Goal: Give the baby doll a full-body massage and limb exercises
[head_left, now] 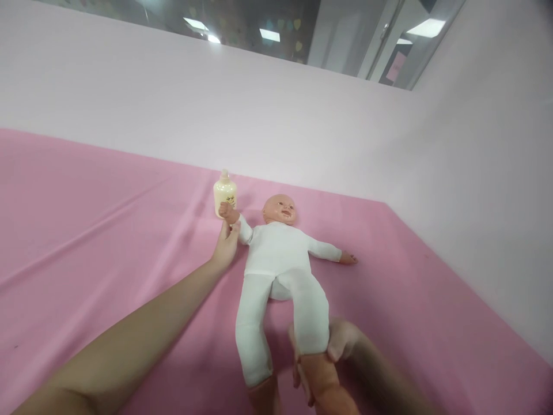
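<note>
A baby doll (279,251) with a white cloth body lies on its back on the pink sheet, head toward the wall. My left hand (227,245) is closed around the doll's forearm on the left, just below its small fist. Lower down, my right hand (341,340) wraps around the doll's other leg near the knee, with fingers showing on both sides of it. The doll's arm on the right lies stretched out on the sheet. Its feet are cut off by the bottom edge of the view.
Behind the doll's raised fist stands a cream pump bottle (225,193), close to the wall. The pink sheet (86,219) has creases on the left. White walls (194,109) rise at the back and right, with a window (242,29) above.
</note>
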### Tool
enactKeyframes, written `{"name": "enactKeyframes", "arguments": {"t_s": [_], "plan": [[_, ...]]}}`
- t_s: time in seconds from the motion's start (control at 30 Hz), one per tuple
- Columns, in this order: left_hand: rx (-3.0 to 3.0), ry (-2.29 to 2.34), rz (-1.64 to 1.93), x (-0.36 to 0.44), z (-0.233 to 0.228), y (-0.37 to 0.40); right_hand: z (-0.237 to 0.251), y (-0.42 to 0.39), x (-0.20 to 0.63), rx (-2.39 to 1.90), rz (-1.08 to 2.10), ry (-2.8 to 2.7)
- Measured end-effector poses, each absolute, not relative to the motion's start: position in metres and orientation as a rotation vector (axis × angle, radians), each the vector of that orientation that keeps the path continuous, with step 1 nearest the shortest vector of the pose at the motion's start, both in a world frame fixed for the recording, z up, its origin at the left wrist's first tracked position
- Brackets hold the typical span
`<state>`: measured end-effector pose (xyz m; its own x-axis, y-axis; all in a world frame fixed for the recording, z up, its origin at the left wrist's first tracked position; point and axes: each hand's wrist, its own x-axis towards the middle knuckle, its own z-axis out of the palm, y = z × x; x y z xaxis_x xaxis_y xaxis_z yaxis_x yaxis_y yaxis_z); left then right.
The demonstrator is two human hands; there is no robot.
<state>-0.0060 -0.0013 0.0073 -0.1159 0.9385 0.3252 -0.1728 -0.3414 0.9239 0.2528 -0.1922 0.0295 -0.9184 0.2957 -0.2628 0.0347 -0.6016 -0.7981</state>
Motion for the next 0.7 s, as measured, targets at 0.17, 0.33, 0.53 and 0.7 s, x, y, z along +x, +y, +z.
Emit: {"name": "enactKeyframes", "arguments": {"t_s": [0.17, 0.33, 0.53, 0.7], "plan": [[0.923, 0.917, 1.682, -0.011, 0.000, 0.012, 0.044, -0.184, 0.244, -0.662, 2.510, -1.737], [0.972, 0.875, 1.688, -0.012, -0.002, 0.013, 0.042, -0.180, 0.245, -0.639, 2.536, -1.738], [1.049, 0.911, 1.695, -0.011, 0.003, 0.010, 0.038, -0.177, 0.247, -0.528, 2.538, -1.777], [1.240, 0.943, 1.663, -0.005, 0.010, -0.002, 0.026, -0.183, 0.259, -0.550, 2.588, -1.595]]}}
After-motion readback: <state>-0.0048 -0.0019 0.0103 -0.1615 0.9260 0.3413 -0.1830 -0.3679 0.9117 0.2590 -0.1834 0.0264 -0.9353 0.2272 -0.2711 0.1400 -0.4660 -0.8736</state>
